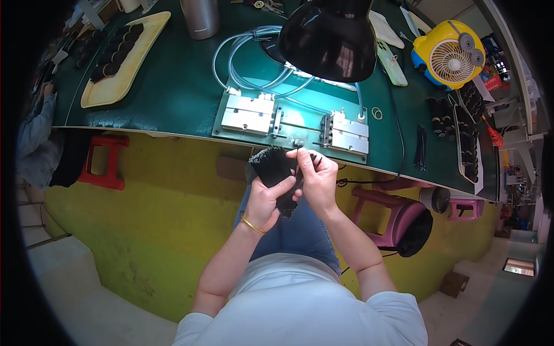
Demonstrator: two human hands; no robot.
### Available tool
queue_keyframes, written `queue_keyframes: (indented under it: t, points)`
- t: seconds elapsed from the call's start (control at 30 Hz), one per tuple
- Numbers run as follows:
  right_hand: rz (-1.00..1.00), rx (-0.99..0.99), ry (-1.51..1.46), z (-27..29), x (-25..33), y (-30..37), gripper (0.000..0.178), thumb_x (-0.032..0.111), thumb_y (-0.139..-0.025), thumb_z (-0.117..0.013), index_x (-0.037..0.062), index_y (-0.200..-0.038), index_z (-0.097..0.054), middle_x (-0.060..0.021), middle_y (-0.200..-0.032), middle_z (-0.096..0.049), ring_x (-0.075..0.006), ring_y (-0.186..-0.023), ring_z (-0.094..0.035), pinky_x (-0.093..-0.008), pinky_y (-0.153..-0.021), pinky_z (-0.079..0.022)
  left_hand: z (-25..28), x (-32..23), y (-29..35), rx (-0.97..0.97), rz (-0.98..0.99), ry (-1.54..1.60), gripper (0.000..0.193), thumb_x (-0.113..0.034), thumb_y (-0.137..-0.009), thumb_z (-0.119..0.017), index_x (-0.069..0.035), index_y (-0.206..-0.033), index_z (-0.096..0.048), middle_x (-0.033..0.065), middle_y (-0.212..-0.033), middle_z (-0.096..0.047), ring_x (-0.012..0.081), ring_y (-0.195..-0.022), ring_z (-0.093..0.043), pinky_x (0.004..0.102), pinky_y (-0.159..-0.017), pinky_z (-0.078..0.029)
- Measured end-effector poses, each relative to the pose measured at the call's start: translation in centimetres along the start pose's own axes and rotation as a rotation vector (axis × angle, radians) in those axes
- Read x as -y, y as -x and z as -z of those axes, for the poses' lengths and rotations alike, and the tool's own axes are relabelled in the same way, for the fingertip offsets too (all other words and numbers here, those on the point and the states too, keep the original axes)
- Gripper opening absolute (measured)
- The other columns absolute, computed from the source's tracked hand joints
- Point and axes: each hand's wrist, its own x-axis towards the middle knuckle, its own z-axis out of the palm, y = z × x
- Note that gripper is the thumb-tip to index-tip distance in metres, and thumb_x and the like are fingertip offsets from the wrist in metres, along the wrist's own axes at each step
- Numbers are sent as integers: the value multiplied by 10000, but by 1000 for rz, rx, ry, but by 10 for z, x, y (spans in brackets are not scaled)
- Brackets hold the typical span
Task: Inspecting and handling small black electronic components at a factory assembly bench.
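A thick bundle of thin black wire-like pieces (270, 166) fans out in my left hand (264, 205), whose fingers are closed around it. My right hand (320, 183) is closed in a pinch beside the bundle, with one or a few of the black pieces between thumb and fingers; the exact number is hidden. Both hands are in front of the table edge, just below a metal fixture plate (294, 136). On that plate sit a left silver block (248, 113) and a right silver block (350, 136), with small clamp parts facing each other across a gap.
A black lamp (329, 43) hangs over the fixture, near coiled clear air tubes (231, 60). Left stands a cream tray (130, 66) of black rolls; right, a yellow fan (450, 57) and black bundles (441, 118). A pink stool (398, 216) and red stool (107, 161) are below. Another person's sleeve (39, 130) shows far left.
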Motion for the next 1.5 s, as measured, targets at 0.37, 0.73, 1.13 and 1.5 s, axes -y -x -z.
queue_keyframes:
  t: [0.37,0.73,1.13,1.5]
  points:
    - [-94,-67,18,1,1,-7,202,170,-851,-536,-6,-801,-622,-6,-520,-523,-35,-339,-430,-176,-292,-322,0,1,-3,-27,7,-21,187,11,-783,-565,-11,-965,-529,58,-814,-570,150,-634,-578,245,-554,-473]
    - [-77,-71,28,1,1,-11,218,172,-842,-548,-10,-746,-618,-10,-497,-524,-37,-323,-423,-177,-279,-308,1,2,-6,7,18,16,230,27,-781,-556,-9,-1005,-513,61,-849,-570,151,-652,-582,255,-571,-486]
    - [-64,-66,36,2,0,-5,287,212,-844,-561,-1,-651,-567,-9,-489,-518,-36,-324,-421,-176,-279,-297,-1,3,-2,18,13,-21,182,18,-791,-547,-14,-968,-519,59,-843,-569,149,-652,-576,253,-562,-480]
    - [-15,-31,63,0,6,-10,221,185,-855,-540,-6,-768,-608,-9,-535,-537,-37,-338,-423,-184,-288,-314,-4,-1,-8,-41,10,-10,136,18,-776,-568,-20,-898,-524,55,-800,-573,149,-613,-580,245,-523,-471]
